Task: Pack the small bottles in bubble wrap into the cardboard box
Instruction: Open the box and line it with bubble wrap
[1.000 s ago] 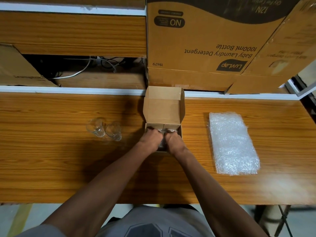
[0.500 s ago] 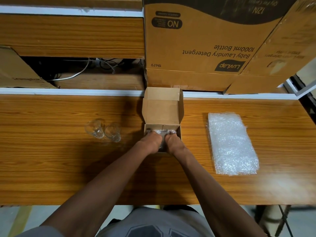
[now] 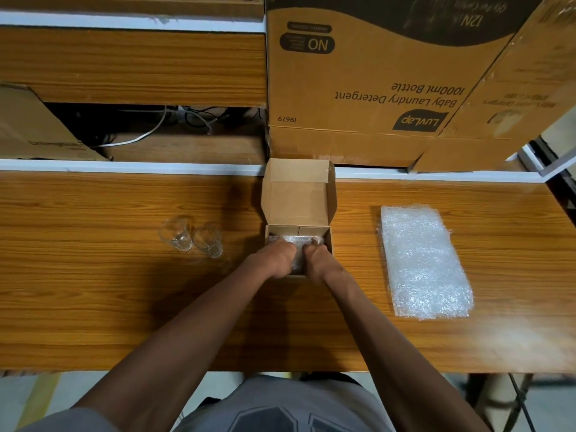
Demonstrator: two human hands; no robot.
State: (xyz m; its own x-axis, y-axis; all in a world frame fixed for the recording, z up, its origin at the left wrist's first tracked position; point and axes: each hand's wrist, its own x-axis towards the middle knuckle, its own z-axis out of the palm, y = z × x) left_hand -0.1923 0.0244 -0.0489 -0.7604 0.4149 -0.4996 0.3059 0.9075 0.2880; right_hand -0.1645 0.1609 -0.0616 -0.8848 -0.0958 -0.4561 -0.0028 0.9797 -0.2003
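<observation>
A person leans over a wood-grain counter [image 3: 93, 291], both hands lowered into a small cardboard box [image 3: 329, 244] that sits open at the counter's middle, its lid [image 3: 297, 198] standing up toward the back edge. The left hand [image 3: 276, 260] and the right hand [image 3: 316, 260] have their fingers curled down into the box and press on a bubble-wrapped bundle [image 3: 297, 241] that fills the box's inside (whether the fingers close round the bundle or only push on it cannot be told, since the knuckles hide the fingertips). What the wrap holds is not visible through the plastic. Just left of the box, apart from it, two small clear glass bottles [image 3: 190, 236] lie side by side on the counter, unwrapped and touching or nearly touching each other. Well to the right of the box lies a flat stack of bubble wrap sheets [image 3: 424, 263], its long side running front to back. Behind the counter a white ledge [image 3: 124, 166] runs across, and on it, right behind the box lid, stands a large brown carton [image 3: 358, 88] printed upside down with the words "Baby Laundry Detergent 1000ml Bottle". To the left of the carton, white and dark cables [image 3: 156, 126] lie in a dark gap beneath a wooden shelf [image 3: 124, 67].
</observation>
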